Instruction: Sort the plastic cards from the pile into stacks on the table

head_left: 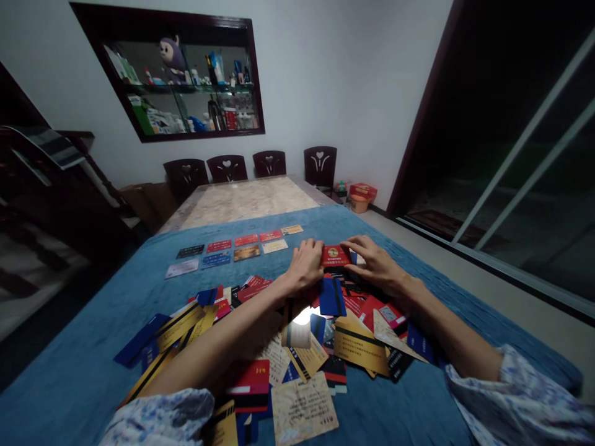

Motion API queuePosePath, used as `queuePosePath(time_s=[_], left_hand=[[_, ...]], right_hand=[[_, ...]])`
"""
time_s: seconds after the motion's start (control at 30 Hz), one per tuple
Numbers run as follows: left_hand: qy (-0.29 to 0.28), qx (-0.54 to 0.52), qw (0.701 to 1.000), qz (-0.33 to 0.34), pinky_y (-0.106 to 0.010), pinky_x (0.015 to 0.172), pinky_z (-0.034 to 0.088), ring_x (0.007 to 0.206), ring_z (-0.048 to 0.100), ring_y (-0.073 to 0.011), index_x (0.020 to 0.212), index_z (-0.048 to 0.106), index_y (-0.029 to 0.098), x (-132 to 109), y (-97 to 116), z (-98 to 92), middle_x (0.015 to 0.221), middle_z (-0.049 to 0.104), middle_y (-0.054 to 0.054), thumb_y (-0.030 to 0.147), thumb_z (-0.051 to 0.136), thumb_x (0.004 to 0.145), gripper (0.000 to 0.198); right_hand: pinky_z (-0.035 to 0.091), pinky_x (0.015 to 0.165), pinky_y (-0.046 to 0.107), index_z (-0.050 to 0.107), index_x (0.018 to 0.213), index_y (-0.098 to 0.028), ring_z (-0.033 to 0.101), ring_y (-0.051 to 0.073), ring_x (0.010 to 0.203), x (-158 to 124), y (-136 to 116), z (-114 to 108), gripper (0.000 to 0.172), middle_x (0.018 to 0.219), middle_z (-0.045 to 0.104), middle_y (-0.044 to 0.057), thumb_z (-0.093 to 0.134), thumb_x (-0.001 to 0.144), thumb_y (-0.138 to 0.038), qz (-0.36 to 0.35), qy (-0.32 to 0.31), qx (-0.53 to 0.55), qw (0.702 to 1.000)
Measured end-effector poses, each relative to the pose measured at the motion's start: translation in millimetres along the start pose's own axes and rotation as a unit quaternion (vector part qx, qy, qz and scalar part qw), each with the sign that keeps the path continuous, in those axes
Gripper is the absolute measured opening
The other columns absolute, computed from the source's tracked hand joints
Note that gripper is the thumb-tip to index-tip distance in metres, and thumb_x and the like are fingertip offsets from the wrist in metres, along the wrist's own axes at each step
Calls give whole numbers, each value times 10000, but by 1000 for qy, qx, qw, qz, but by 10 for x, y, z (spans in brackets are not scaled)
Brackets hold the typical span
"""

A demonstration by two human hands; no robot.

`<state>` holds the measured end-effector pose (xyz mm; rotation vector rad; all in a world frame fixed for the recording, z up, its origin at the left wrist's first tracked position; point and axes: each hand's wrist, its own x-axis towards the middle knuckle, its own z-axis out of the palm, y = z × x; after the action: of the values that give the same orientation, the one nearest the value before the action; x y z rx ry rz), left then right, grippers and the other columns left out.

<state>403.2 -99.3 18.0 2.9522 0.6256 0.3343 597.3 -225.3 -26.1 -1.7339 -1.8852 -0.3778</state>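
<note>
A red card (336,256) with a round yellowish emblem is held up at the far side of the card pile, between my two hands. My left hand (305,263) has its curled fingers at the card's left edge. At the right edge, my right hand (375,263) closes thumb and fingers on it, and part of a white-and-blue card shows behind that grip. Below lies a loose heap of cards: a blue card (331,297), a gold card (360,344), a red card (248,379) and a cream card (304,409) among several others. My left forearm covers part of the heap.
Beyond the heap, several cards lie in rows, including a black card (190,251), a white card (182,268) and a gold card (246,253). A blue cloth (125,291) covers the near table. Dark chairs (320,164) stand at the far end.
</note>
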Motion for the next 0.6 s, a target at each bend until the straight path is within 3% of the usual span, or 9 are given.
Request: queuePosePath(time_s=[0.33,0.6], left_hand=[[-17,46,998,25,-453,980,438,1179,467,-297,1155,548,178,-114,-200,-108,1259,572,-130,248,553,872,291],[-23,83,996,23,-470,974,431,1197,468,-308,1095,572,166,-89,-408,-123,1244,589,-133,249,584,836,272]], right_hand=[[527,889,467,598,1324,-242,550,288,1074,238,-54,26,467,1183,591,147,589,905,-449,-25,-76,-11,997],[503,862,428,654,1235,-217,533,284,1038,595,-32,108,421,1142,601,148,644,873,-430,-57,-153,-17,987]])
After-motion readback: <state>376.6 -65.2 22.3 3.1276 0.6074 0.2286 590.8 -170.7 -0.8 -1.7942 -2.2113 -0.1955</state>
